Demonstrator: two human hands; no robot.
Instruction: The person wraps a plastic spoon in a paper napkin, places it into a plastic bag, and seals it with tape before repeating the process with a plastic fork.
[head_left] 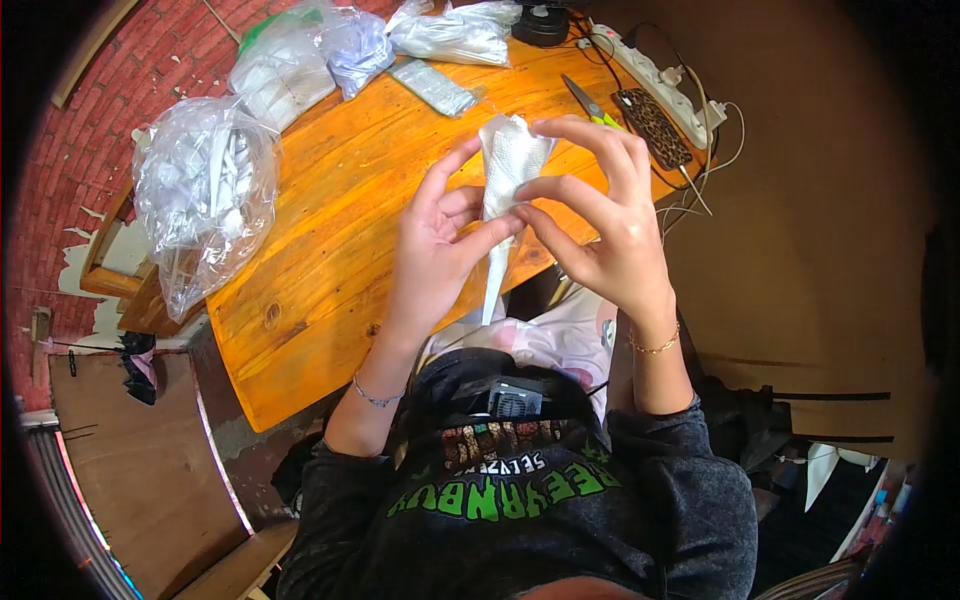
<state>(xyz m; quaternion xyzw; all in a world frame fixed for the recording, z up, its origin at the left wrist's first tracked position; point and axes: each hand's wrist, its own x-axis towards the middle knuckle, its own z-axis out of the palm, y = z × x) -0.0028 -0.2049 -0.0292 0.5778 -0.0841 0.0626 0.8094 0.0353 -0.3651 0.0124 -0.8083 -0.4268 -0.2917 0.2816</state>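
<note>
A white textured paper piece [512, 165], wide at the top and narrowing to a pointed white tail at the bottom, is held up over the near edge of the wooden table [330, 240]. My left hand [437, 235] pinches its left side, thumb across the lower part and fingers behind. From the right, my right hand [610, 215] grips it, with thumb and index finger close together near its middle and another finger at its top corner. The fingertips partly cover the paper.
Clear plastic bags with white contents [205, 190] lie at the table's left and back, beside a flat plastic packet [432, 87]. Scissors [590, 102], a leopard-pattern phone [652, 128], a power strip [655, 80] and cables are at the back right.
</note>
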